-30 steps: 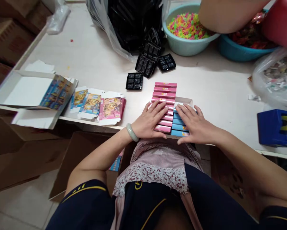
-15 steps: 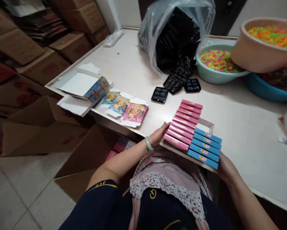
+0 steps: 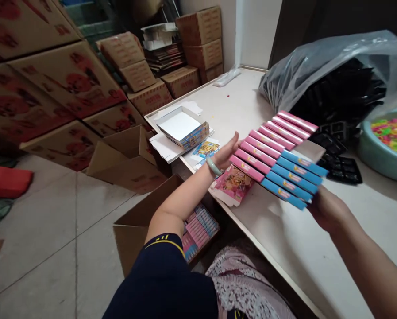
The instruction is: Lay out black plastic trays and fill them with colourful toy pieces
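Observation:
Between my two hands is a block of thin small cartons, lifted above the white table (image 3: 271,226). Pink cartons (image 3: 264,144) form its left row and blue cartons (image 3: 291,179) the right row. A pale cardboard flap (image 3: 313,151) shows behind the blue row. My left hand (image 3: 226,153), wearing a pale green bangle, presses on the pink row's left end with the thumb raised. At the blue end, my right hand (image 3: 327,208) grips from the right and below; its fingertips are hidden. Beneath the block lie flat pink printed cartons (image 3: 233,184).
Below the table's left edge, an open cardboard box (image 3: 135,237) holds rows of pink and blue cartons (image 3: 200,226). White trays (image 3: 178,124) sit at the table's left corner. Black plastic trays (image 3: 346,170), a clear bag (image 3: 284,75) and a green basin (image 3: 371,146) are at right.
Both hands have raised the block of cartons off the table edge and tilted it. The view has swung left, bringing the floor box with its cartons further into sight.

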Tool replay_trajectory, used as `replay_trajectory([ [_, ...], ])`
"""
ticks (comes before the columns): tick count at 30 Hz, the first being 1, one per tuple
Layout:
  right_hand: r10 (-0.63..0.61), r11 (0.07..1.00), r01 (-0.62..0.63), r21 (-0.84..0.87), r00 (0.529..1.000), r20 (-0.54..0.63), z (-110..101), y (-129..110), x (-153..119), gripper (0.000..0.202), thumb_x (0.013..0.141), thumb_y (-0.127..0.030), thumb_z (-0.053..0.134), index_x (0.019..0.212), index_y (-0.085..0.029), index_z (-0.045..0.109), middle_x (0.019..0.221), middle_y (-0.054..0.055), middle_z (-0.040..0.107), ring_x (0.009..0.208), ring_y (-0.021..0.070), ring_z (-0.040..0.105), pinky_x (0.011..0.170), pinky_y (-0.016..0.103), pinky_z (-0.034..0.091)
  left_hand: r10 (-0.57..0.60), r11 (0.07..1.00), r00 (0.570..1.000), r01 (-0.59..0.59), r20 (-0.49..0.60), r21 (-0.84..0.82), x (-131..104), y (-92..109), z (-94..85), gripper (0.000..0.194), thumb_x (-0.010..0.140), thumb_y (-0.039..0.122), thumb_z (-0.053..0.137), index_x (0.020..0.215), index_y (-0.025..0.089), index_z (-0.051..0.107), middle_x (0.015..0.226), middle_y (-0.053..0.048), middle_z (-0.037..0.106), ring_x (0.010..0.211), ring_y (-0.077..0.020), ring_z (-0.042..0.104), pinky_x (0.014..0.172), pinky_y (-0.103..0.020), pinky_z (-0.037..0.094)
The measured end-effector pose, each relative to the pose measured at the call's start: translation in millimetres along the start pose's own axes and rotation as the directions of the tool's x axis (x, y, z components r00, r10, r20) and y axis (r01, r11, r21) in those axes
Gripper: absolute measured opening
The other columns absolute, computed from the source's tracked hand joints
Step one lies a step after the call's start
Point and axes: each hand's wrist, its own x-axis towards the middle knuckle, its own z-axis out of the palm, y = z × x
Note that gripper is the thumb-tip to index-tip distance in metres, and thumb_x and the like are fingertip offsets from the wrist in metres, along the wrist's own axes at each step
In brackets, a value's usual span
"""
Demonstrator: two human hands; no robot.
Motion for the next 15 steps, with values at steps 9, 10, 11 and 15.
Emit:
replay_trajectory([
  [9, 0.123, 0.986, -0.12, 0.117, 0.992, -0.018, 110.9, -20.3, 194.3, 0.021, 0.08, -0.045, 0.058, 0.091, -0.028, 0.061, 0.121, -0.003, 0.063, 0.102, 0.0157, 0.06, 0.062, 0.025, 0.056, -0.049, 0.998, 0.965, 0.055, -0.257, 0.017, 88.8, 42.5, -175.6, 0.084, 0.087, 0.075, 0.019, 0.124, 0.011, 0.058, 0.109, -0.015, 0.072, 0.113, -0.0298, 0.063, 0.107, -0.043, 0.039],
  [10, 0.146, 0.982, -0.142, 0.125, 0.989, -0.024, 116.4, -19.9, 205.5, 0.019, 0.08, -0.043, 0.059, 0.089, -0.027, 0.061, 0.116, -0.002, 0.064, 0.095, 0.0146, 0.06, 0.058, 0.023, 0.054, -0.066, 0.997, 0.958, 0.071, -0.279, 0.007, 97.0, 38.8, -187.8, 0.085, 0.087, 0.076, 0.019, 0.122, 0.01, 0.059, 0.108, -0.016, 0.072, 0.113, -0.0301, 0.063, 0.107, -0.043, 0.039],
  [11, 0.168, 0.978, -0.162, 0.131, 0.985, -0.033, 120.9, -19.4, 214.9, 0.017, 0.08, -0.042, 0.059, 0.087, -0.026, 0.061, 0.109, -0.002, 0.065, 0.088, 0.0136, 0.06, 0.055, 0.021, 0.052, -0.081, 0.996, 0.95, 0.084, -0.302, -0.001, 104.3, 34.1, -198.6, 0.085, 0.086, 0.076, 0.019, 0.121, 0.009, 0.06, 0.107, -0.016, 0.072, 0.113, -0.0303, 0.062, 0.107, -0.043, 0.039],
  [15, 0.252, 0.962, -0.241, 0.125, 0.964, -0.08, 129.4, -15.3, 242.7, 0.021, 0.084, -0.043, 0.057, 0.077, -0.022, 0.056, 0.075, -0.002, 0.058, 0.06, 0.0105, 0.05, 0.047, 0.02, 0.047, -0.147, 0.989, 0.906, 0.141, -0.397, -0.045, 127.6, 12.5, -229.4, 0.086, 0.082, 0.08, 0.024, 0.118, 0.012, 0.062, 0.109, -0.015, 0.072, 0.113, -0.0293, 0.062, 0.109, -0.044, 0.038],
])
